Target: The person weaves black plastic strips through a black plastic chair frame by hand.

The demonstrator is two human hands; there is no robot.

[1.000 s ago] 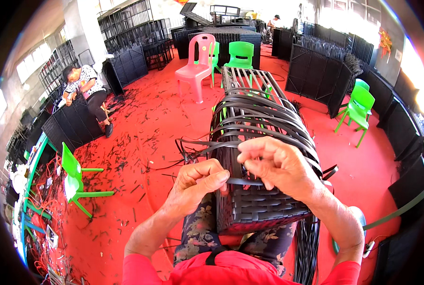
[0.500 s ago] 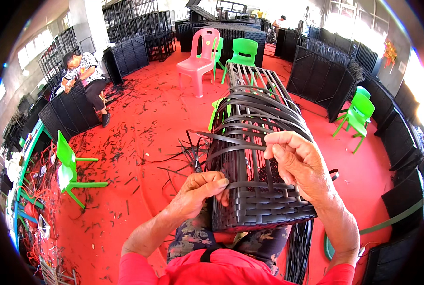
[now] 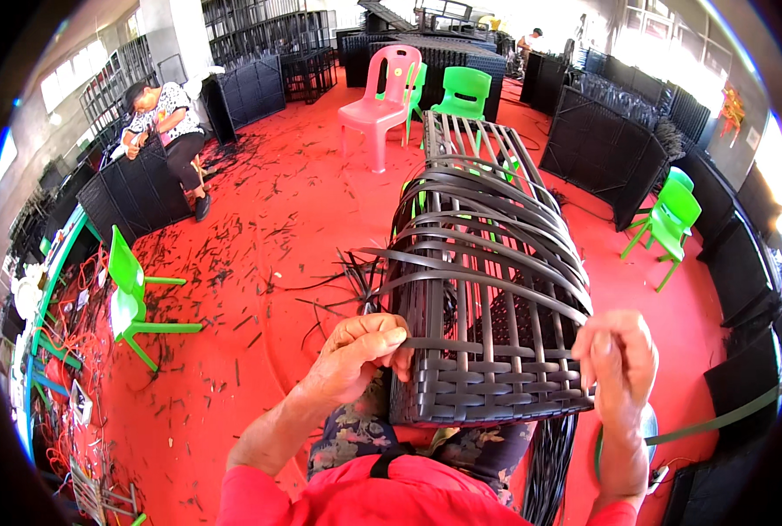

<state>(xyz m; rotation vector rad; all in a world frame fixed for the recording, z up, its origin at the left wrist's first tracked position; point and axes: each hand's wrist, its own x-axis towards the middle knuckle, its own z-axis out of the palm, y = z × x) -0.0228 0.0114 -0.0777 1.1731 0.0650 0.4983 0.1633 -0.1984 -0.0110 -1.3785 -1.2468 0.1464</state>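
Observation:
A long frame with black bars stretches away from my lap, its near end covered in a tight weave of flat black plastic strips. Across the bars just above that weave runs one black plastic strip. My left hand pinches it between thumb and fingertips at the left edge. At the right edge my right hand is closed on the same strip, its fingertips partly hidden. Several loose strips loop over the middle of the frame.
Beyond the frame stand a pink chair and green chairs. Another green chair is left, one right. Strip scraps litter the red floor. A person sits at a black panel. Strips hang beside my leg.
My right hand has moved right and down, from above the bars to the frame's right edge. The strip now lies across the bars. My left hand stays at the left edge.

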